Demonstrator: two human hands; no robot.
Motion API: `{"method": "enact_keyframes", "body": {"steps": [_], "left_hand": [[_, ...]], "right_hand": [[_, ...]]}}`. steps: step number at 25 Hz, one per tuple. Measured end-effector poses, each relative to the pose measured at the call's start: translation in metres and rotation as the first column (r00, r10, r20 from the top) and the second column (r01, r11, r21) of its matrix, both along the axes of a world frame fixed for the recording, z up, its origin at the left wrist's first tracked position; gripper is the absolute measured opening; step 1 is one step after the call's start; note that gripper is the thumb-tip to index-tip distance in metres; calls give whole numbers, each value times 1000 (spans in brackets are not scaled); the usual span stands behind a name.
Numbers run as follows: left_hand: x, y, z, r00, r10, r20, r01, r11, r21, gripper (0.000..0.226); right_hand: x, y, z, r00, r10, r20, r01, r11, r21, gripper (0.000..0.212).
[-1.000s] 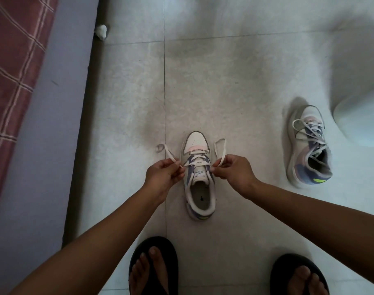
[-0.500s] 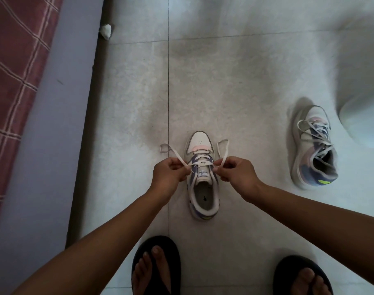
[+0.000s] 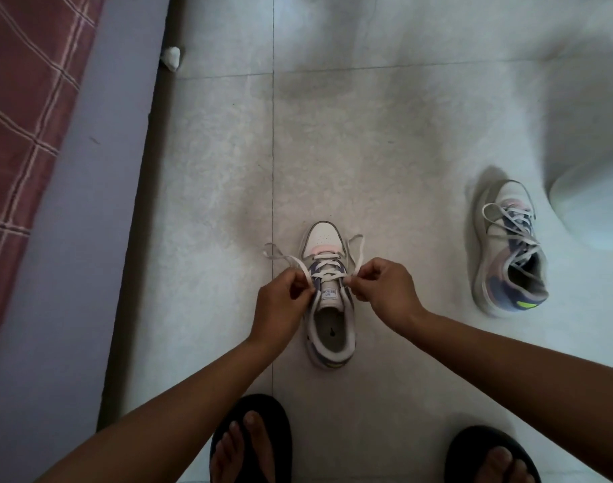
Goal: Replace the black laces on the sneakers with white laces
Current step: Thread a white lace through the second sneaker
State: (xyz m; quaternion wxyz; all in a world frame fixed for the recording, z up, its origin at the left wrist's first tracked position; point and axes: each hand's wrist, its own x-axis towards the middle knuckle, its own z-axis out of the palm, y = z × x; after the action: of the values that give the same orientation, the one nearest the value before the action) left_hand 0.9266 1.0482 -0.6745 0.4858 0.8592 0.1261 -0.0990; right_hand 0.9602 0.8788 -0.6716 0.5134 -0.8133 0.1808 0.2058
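A white and purple sneaker (image 3: 324, 235) stands on the tiled floor straight ahead, toe pointing away, with a white lace (image 3: 327, 264) crossed through its eyelets. My left hand (image 3: 280, 301) pinches the left end of that lace beside the tongue. My right hand (image 3: 381, 291) pinches the right end, which loops out past the toe. A second sneaker (image 3: 507, 252) lies off to the right, laced in white, its opening toward me.
A bed with a red checked cover (image 3: 23, 109) and grey side runs along the left. A crumpled white scrap (image 3: 171, 57) lies by its edge. My feet in black flip-flops (image 3: 253, 444) are at the bottom. A pale rounded object (image 3: 597, 207) sits far right.
Both hands have come slightly closer to the tongue of the sneaker, still holding the lace ends. The sneakers stay where they were.
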Motion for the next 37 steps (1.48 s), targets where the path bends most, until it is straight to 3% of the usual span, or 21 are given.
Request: {"method": "enact_keyframes", "body": {"steps": [2,4,8,12,16,19,21,26,29,31,32,33,35,36,37], "left_hand": [[-8,-3,2,981,-131,143,117,988,102,5],[-16,-6,2,935,-264,238,200,944,263,15],[-25,-10,0,903,-340,262,234,902,364,32],[-23,-16,2,956,-237,172,182,941,286,43],[-17,-19,6,998,6,57,-10,997,78,26],[-8,-13,5,995,69,-76,-70,998,-10,21],[-4,-7,4,992,60,-115,-63,998,-19,18],[0,-4,3,992,12,-125,-18,998,-53,22],[1,-3,4,992,20,-128,-28,998,-57,24],[1,-4,4,991,20,-129,-28,997,-65,22],[0,-5,5,991,15,-131,-24,998,-66,21],[-1,-6,5,992,7,-127,-15,998,-58,21],[-2,-9,4,995,2,-103,-4,1000,-19,21],[-2,-10,4,996,21,-91,-21,1000,-3,19],[-2,-12,4,995,53,-87,-54,999,-6,18]], "right_hand": [[-9,2,5,977,190,97,-173,972,-158,19],[-14,4,8,929,326,177,-275,925,-261,11],[-9,7,12,881,443,168,-354,851,-387,17],[-25,19,9,829,523,196,-411,809,-420,23],[-22,14,7,810,566,150,-453,768,-453,38],[-21,11,5,707,704,59,-548,599,-585,31],[-19,15,8,687,727,0,-574,543,-613,30],[-1,32,16,531,820,-213,-675,257,-692,31],[-5,40,14,511,816,-271,-675,185,-714,33],[-11,34,16,516,848,-124,-559,223,-799,33],[-12,28,15,461,887,-30,-481,221,-848,32],[-13,22,10,348,933,93,-410,240,-880,28],[-10,6,3,33,958,284,-376,275,-885,12],[-8,2,-1,-21,948,319,-427,280,-860,12],[-7,3,-3,66,934,351,-528,331,-782,13]]}}
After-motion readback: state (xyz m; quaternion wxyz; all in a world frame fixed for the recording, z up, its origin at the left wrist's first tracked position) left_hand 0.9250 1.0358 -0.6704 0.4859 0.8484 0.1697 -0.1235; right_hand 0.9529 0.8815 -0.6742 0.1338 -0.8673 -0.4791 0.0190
